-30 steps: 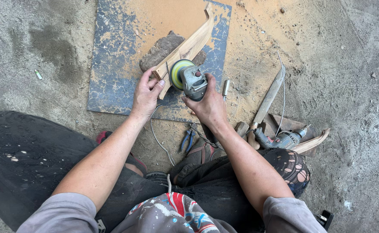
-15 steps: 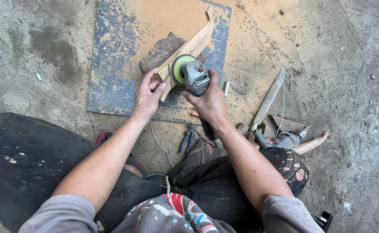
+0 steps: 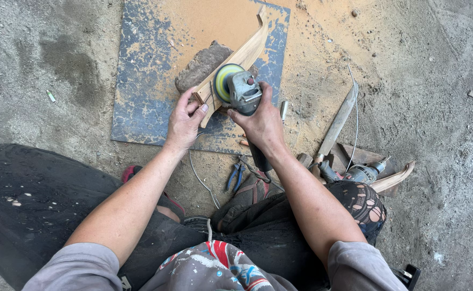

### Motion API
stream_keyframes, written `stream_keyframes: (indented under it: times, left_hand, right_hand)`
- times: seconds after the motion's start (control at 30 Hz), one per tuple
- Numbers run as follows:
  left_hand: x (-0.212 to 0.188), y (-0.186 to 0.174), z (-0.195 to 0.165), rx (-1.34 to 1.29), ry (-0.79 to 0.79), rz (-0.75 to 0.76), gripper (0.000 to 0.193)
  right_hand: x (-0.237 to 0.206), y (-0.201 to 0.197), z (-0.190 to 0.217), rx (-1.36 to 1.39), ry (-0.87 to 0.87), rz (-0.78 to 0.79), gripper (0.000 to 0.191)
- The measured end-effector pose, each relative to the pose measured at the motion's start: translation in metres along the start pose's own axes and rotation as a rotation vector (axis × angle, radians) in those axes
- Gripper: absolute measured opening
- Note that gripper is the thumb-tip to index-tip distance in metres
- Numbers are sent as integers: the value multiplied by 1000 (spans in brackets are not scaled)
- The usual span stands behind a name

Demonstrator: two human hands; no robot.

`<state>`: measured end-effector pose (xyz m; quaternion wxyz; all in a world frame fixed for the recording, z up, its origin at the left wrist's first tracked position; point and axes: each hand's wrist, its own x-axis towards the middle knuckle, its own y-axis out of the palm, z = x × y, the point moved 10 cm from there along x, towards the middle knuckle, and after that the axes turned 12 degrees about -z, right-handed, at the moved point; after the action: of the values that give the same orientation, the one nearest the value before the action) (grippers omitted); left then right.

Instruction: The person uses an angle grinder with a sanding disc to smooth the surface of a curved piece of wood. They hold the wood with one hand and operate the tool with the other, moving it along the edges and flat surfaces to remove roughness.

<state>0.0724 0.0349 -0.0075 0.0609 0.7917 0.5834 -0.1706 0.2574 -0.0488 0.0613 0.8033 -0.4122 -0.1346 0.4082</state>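
Observation:
My left hand (image 3: 184, 121) grips the near end of a curved piece of pale wood (image 3: 244, 54) that leans over a grey stone (image 3: 201, 64) on a blue board (image 3: 139, 102) dusted with orange sawdust. My right hand (image 3: 261, 121) holds a grey angle grinder (image 3: 242, 92). Its green and yellow disc (image 3: 223, 82) rests against the wood just beyond my left fingers. The grinder's black handle runs back under my right wrist.
On the dusty ground to the right lie a long machete blade (image 3: 338, 123), an electric drill (image 3: 357, 173) and another curved wood piece (image 3: 395, 179). Blue-handled pliers (image 3: 235, 177) lie between my knees. A small metal cylinder (image 3: 284, 110) sits on the board's edge.
The grinder and my right hand have slid a little farther up along the wood. My left hand keeps its grip in the same place.

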Motion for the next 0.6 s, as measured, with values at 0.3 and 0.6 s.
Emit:
stream_keyframes:
  times: [0.3,0.6]
  left_hand:
    - [-1,-1,-2,54,31,13,65]
    - [3,-1,-1,-91,-5,23,64]
  right_hand:
    - [6,-3,7,26,0,-27,103]
    - [4,3,4,12,-10,-3,104]
